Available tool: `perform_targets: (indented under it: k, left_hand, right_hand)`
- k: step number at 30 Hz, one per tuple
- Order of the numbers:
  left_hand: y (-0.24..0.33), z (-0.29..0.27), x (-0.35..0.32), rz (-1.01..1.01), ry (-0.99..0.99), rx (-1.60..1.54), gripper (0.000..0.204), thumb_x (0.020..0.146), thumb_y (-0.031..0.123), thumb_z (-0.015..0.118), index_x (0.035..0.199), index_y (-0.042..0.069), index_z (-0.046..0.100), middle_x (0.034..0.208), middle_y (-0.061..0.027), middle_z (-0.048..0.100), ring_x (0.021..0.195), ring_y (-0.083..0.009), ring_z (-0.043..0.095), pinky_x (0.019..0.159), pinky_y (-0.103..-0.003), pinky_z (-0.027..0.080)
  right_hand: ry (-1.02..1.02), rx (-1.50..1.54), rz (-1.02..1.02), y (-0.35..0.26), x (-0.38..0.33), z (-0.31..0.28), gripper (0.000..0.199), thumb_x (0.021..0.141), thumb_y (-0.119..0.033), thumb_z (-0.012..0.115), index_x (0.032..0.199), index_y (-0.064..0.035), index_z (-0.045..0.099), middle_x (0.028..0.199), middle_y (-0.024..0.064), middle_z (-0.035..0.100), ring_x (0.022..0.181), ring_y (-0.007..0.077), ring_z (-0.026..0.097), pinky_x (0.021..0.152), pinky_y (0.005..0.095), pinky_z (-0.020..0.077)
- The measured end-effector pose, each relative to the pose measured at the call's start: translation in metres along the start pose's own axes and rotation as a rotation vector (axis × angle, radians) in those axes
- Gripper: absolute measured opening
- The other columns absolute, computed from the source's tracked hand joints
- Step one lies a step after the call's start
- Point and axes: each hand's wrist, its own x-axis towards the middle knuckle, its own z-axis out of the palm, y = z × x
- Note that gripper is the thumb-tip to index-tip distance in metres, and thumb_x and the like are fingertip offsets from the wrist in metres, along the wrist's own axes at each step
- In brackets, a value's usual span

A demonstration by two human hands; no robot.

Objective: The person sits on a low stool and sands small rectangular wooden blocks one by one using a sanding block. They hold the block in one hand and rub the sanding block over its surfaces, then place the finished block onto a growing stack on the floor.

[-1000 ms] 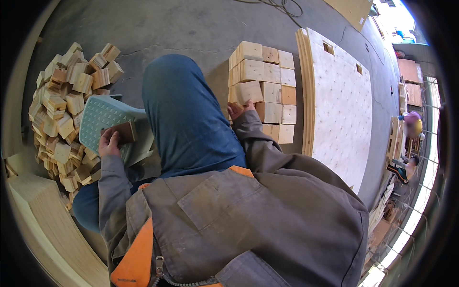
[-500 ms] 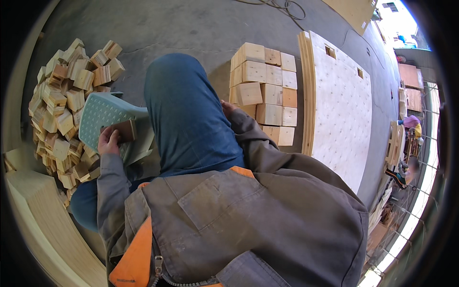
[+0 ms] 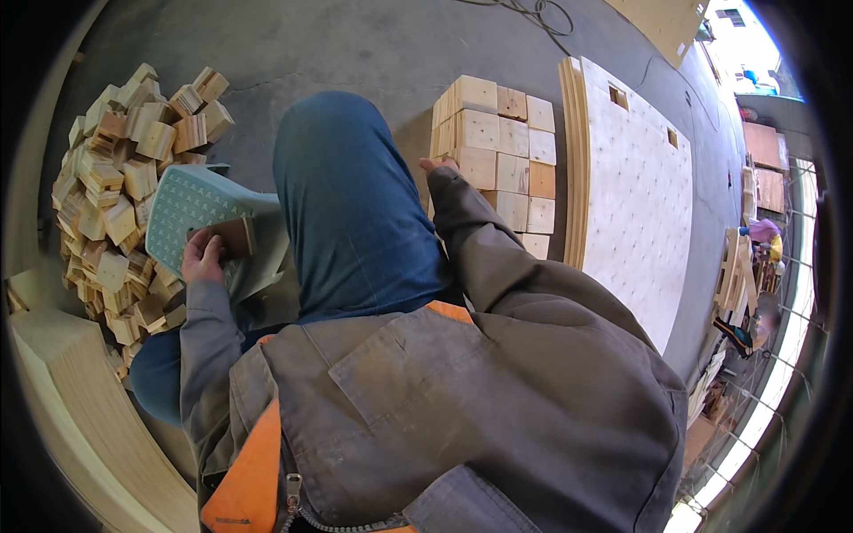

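Left hand (image 3: 203, 258) grips brown block (image 3: 233, 238) on teal stool (image 3: 191, 209); right hand (image 3: 437, 165) at stacked blocks (image 3: 498, 151).

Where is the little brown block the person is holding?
In the head view it is on the person's left: the brown block sits in the left hand, on the pale green stool, beside the loose pile of wooden blocks.

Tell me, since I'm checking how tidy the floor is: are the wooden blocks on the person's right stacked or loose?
Stacked. The wooden blocks sit in neat rows with flush faces, beside the right hand.
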Motion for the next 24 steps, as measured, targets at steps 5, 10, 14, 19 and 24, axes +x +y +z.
perform_targets:
  k: [5, 10, 14, 19, 24]
  left_hand:
    - [0.011, 0.004, -0.007, -0.041, 0.039, 0.050, 0.043, 0.097, 0.012, 0.079, 0.135, -0.001, 0.065, 0.119, -0.0096, 0.073, 0.096, -0.0174, 0.070, 0.080, -0.031, 0.059]
    - [0.004, -0.001, -0.006, 0.005, 0.069, 0.077, 0.045, 0.097, 0.012, 0.079, 0.136, -0.002, 0.064, 0.123, -0.0110, 0.073, 0.097, -0.0175, 0.070, 0.080, -0.030, 0.059]
    - [0.012, 0.016, 0.001, -0.013, 0.013, 0.055, 0.046, 0.096, 0.013, 0.080, 0.137, -0.001, 0.064, 0.125, -0.0117, 0.073, 0.098, -0.0177, 0.071, 0.082, -0.030, 0.059]
    - [0.001, -0.004, -0.007, -0.003, 0.059, 0.069, 0.045, 0.096, 0.013, 0.079, 0.137, -0.001, 0.064, 0.124, -0.0114, 0.073, 0.096, -0.0173, 0.071, 0.080, -0.030, 0.059]
    - [-0.002, 0.006, 0.003, 0.044, 0.015, 0.014, 0.045, 0.096, 0.012, 0.079, 0.136, -0.001, 0.064, 0.124, -0.0112, 0.073, 0.097, -0.0174, 0.070, 0.081, -0.030, 0.059]
  right_hand:
    - [-0.346, -0.062, -0.018, 0.030, 0.003, 0.020, 0.090, 0.078, -0.050, 0.084, 0.142, 0.0071, 0.060, 0.138, 0.0290, 0.067, 0.135, 0.0415, 0.061, 0.110, 0.0437, 0.0510]
    - [-0.459, -0.030, -0.064, 0.052, -0.006, 0.049, 0.108, 0.080, -0.052, 0.083, 0.157, 0.0094, 0.040, 0.154, 0.0326, 0.053, 0.147, 0.0428, 0.050, 0.119, 0.0425, 0.0446]
    - [-0.188, 0.093, -0.160, 0.048, 0.011, 0.044, 0.105, 0.078, -0.044, 0.086, 0.156, 0.0089, 0.040, 0.152, 0.0352, 0.054, 0.145, 0.0447, 0.052, 0.117, 0.0429, 0.0455]
    - [-0.074, 0.138, 0.018, 0.000, -0.005, 0.003, 0.112, 0.075, -0.049, 0.089, 0.155, 0.0133, 0.041, 0.151, 0.0336, 0.056, 0.140, 0.0439, 0.056, 0.113, 0.0437, 0.0490]
    - [-0.226, 0.038, -0.052, -0.002, 0.009, 0.007, 0.103, 0.080, -0.049, 0.087, 0.152, 0.0116, 0.045, 0.143, 0.0316, 0.062, 0.135, 0.0407, 0.061, 0.109, 0.0431, 0.0512]
